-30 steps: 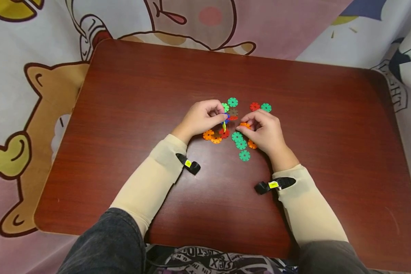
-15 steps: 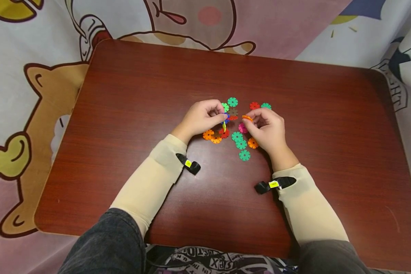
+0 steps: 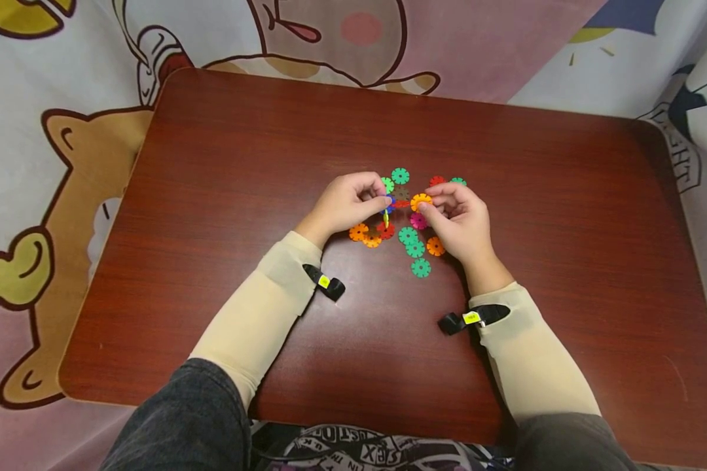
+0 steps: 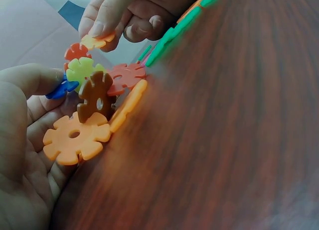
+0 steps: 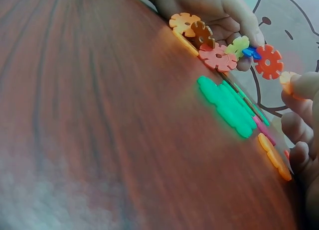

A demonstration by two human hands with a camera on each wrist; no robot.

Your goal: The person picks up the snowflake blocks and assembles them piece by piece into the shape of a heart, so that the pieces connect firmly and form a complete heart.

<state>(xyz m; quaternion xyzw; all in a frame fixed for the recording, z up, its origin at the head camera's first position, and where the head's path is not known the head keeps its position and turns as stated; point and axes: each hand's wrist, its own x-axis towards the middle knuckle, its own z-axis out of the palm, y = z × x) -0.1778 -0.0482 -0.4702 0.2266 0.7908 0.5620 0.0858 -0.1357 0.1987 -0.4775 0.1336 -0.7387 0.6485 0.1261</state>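
Observation:
Between thumb and fingers, my left hand (image 3: 350, 201) pinches a blue slotted plastic disc (image 5: 252, 53). A yellow-green disc (image 5: 237, 47) and a red disc (image 5: 269, 61) meet it on either side and seem interlocked with it. Brown (image 4: 95, 96), red (image 4: 126, 76) and orange (image 4: 67, 139) discs cluster by that hand; I cannot tell whether all are joined. My right hand (image 3: 464, 221) pinches an orange disc (image 3: 421, 201) by its edge, face up, just right of the left hand's pieces. In the right wrist view, it is very near the red disc; contact is unclear.
Green discs (image 3: 415, 248), a magenta disc (image 3: 417, 221) and another orange disc (image 3: 435, 246) lie on the brown table (image 3: 259, 157) below the right hand. Farther back are a green disc (image 3: 400, 175) and a red one (image 3: 437, 180). A printed cloth (image 3: 342, 39) hangs behind.
My right hand has lifted the orange disc and turned it from edge-on to face up beside the left hand's pieces, uncovering the magenta disc. The left hand has stayed still.

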